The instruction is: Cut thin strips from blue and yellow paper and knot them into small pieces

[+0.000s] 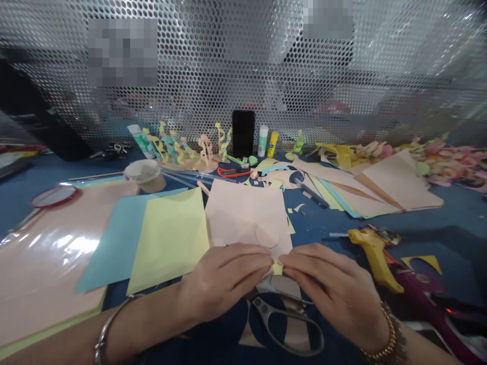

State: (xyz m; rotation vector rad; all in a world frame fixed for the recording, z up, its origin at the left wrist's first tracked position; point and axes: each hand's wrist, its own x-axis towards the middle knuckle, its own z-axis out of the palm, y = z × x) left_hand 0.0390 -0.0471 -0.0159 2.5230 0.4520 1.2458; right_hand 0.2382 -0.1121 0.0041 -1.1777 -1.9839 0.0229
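A small yellow paper piece [277, 268], star-like in outline, is pinched between the fingertips of my left hand [232, 276] and my right hand [331, 286]. Both hands are closed on it from opposite sides. Just beyond the fingertips, a round pale pink paper disc [267, 235] lies on a pale pink sheet [245, 203]. Under and in front of my hands rest scissors [266, 310], their blades partly hidden. Pale paper offcuts [251, 332] lie around the scissor handles.
Yellow [171, 235] and blue sheets [114, 248] lie left, beside a paper cup [145, 175]. A phone [243, 133], glue sticks [263, 141] and curly paper decorations [205, 149] stand along the perforated metal panel [190, 91]. A yellow glue gun [375, 256] lies right.
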